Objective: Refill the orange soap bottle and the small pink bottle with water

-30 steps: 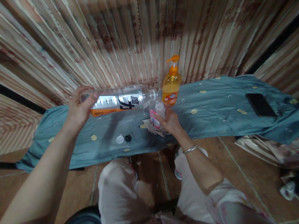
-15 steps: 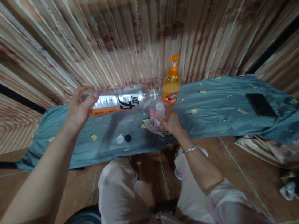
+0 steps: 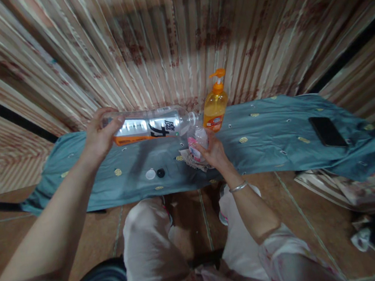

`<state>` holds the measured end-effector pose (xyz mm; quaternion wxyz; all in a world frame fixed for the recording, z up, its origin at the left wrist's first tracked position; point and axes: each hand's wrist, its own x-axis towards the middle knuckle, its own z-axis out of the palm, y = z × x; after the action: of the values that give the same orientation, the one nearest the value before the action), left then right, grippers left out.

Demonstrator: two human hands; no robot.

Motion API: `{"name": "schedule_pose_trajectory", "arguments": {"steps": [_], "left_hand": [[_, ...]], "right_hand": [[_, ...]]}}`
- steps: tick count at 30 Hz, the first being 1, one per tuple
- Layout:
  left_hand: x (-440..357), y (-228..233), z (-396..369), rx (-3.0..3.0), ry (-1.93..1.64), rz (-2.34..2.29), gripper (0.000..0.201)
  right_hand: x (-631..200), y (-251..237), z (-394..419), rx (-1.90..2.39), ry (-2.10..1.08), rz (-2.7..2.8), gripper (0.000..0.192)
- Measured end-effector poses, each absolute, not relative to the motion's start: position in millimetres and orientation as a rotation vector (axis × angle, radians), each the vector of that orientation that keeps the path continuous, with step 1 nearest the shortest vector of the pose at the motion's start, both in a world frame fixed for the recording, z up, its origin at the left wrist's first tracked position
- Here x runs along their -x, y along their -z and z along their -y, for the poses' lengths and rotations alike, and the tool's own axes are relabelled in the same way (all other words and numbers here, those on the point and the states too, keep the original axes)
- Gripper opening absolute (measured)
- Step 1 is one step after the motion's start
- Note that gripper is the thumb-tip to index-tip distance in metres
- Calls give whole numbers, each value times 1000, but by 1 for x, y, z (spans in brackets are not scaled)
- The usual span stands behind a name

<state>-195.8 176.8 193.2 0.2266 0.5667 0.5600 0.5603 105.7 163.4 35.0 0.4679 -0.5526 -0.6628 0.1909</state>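
My left hand [image 3: 102, 133] grips the base end of a large clear plastic bottle [image 3: 147, 125] with a silver and orange label. That bottle lies level in the air, its uncapped neck pointing right over the mouth of a small clear bottle [image 3: 193, 148] with a pink label. Fingers of my right hand [image 3: 213, 148] wrap round the small bottle, which stands upright on a crumpled cloth [image 3: 190, 158]. Whether liquid runs between the two necks I cannot make out. A white cap [image 3: 150, 174] and a black cap [image 3: 160, 173] lie to the left on the teal cloth.
Behind my right hand stands an orange pump bottle [image 3: 216, 109]. A black phone [image 3: 327, 131] rests at the right on the teal-covered bench [image 3: 268, 148]. A striped curtain [image 3: 174, 36] hangs behind. Below left is a dark ridged round object [image 3: 102, 280] on the tiled floor.
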Motion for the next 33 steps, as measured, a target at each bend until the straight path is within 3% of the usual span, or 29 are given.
{"name": "schedule_pose_trajectory", "arguments": {"steps": [6, 19, 33], "left_hand": [[200, -191, -179, -1634, -1515, -1522, 57], [199, -191, -178, -1598, -1554, -1540, 59], [207, -185, -183, -1631, -1513, -1530, 49]], "right_hand": [[-107, -30, -164, 1332, -466, 1631, 71], [-106, -31, -164, 1333, -467, 1618, 76], [-107, -32, -164, 1333, -461, 1637, 73]]}}
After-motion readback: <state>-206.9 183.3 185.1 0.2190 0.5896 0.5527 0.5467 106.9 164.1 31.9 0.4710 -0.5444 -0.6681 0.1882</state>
